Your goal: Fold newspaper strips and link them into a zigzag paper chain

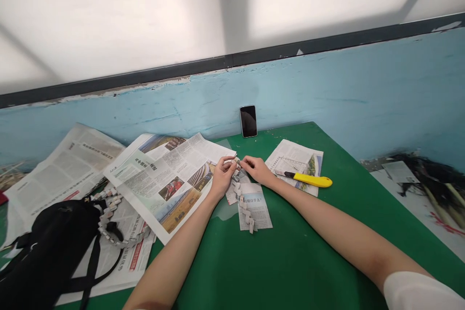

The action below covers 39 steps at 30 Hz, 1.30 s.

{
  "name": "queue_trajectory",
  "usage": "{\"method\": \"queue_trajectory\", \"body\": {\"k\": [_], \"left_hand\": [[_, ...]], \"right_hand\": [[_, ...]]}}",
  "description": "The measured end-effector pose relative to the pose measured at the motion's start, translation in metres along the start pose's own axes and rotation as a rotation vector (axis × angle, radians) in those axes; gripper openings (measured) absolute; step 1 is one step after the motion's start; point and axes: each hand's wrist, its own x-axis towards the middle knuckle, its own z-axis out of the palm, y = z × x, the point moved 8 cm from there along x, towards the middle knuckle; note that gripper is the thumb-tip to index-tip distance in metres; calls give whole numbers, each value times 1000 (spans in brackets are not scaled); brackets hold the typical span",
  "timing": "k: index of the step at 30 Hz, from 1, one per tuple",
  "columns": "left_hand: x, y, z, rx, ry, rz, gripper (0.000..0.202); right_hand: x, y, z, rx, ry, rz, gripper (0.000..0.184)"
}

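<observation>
A zigzag chain of folded newspaper strips [245,206] runs from between my hands down toward me over the green table. My left hand [222,174] pinches its far end. My right hand [257,168] is at that same end from the other side, its fingertips pressed together at the fold; what exactly they grip is too small to make out. Under the chain lie small cut pieces of newspaper [262,210]. Right of my right hand, a yellow-handled knife [313,179] rests across a folded piece of newspaper [286,155].
Large newspaper sheets [170,169] spread over the table's left side. A black bag [54,247] with straps lies there beside a longer folded-paper chain [109,225]. A phone [249,121] leans on the blue wall at the back. Clutter [428,179] sits beyond the table's right edge.
</observation>
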Motion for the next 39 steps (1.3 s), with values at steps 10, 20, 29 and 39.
{"method": "queue_trajectory", "body": {"k": [10,20,29,39], "left_hand": [[1,-8,-5,-64,32,-46,39],[-2,-1,1,-54,-12,-47,42],[-1,-1,-2,-27,23,-6,45],[0,-2,-5,49,14,47,43]], "right_hand": [[-3,-9,1,-170,-18,-101,41],[-6,-16,1,-186,6,-155,33],[-5,-14,-1,-175,26,-151,31],[-16,-28,4,-318,24,-346,34]]}}
